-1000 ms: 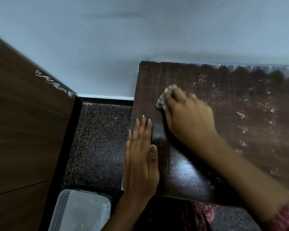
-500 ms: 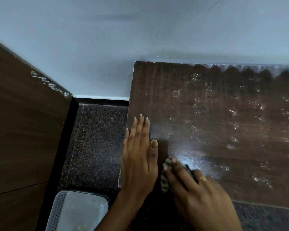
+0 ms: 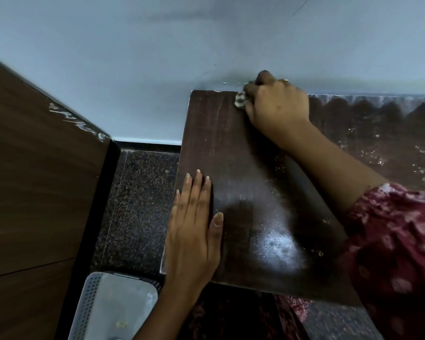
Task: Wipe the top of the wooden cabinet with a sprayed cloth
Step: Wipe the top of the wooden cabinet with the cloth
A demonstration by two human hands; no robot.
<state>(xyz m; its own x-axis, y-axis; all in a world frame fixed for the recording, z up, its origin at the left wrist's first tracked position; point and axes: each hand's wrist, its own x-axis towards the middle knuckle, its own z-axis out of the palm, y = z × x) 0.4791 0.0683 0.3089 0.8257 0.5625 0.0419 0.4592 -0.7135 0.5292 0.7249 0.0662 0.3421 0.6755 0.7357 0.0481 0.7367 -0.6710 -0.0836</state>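
The dark wooden cabinet top (image 3: 255, 168) fills the centre and right of the head view. Its left part looks wet and shiny, while its right part carries whitish dust specks. My right hand (image 3: 277, 106) presses a small bunched cloth (image 3: 240, 99) against the far edge of the top, right by the wall. Only a corner of the cloth shows past my fingers. My left hand (image 3: 194, 227) lies flat, fingers together, on the near left edge of the cabinet top and holds nothing.
A pale blue wall (image 3: 157, 57) runs behind the cabinet. A brown wooden panel (image 3: 35, 192) stands at the left, across a strip of dark speckled floor (image 3: 138, 204). A white perforated plastic basket (image 3: 113, 310) sits on the floor at the bottom left.
My right hand has swept the cloth from the near edge of the cabinet top to the far edge by the wall. My left hand has stayed flat in place.
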